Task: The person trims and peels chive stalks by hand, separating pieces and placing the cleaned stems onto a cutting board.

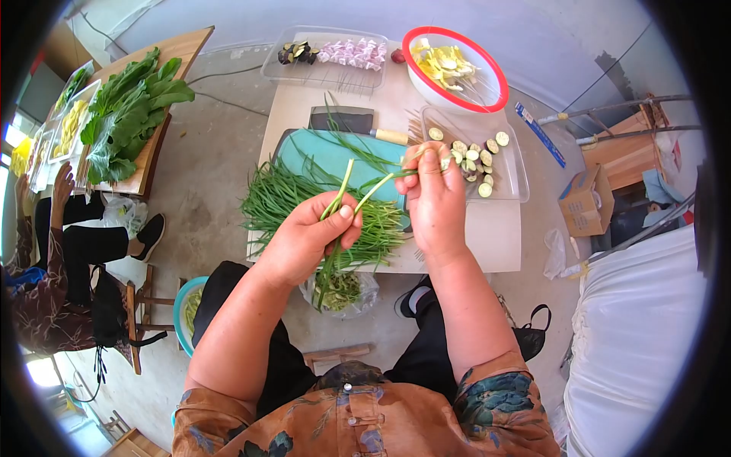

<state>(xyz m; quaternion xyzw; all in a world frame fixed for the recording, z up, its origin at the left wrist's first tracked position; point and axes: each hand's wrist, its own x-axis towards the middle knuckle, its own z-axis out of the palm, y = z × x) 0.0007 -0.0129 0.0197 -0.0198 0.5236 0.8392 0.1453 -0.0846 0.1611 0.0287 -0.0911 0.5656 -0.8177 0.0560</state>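
Note:
My left hand (316, 232) is closed around a few garlic chives (344, 181), their pale ends sticking up past the thumb and the green leaves hanging below. Thumb and fingers of my right hand (435, 190) pinch more chive stalks (373, 189), one of which runs toward the left hand. Under both hands a heap of garlic chives (285, 202) covers part of a teal cutting board (316, 148). A cleaver (341, 119) with a wooden handle lies along the board's far edge. Thin wooden skewers (416, 126) lie near the handle.
Eggplant slices (484, 157) fill part of a clear tray (521, 179) at right. Behind stand a red-rimmed bowl (499, 95) and a tray of skewered food (352, 55). Below the table edge hangs a plastic bag (365, 293). At left, another person (53, 251) sits by leafy greens (126, 122).

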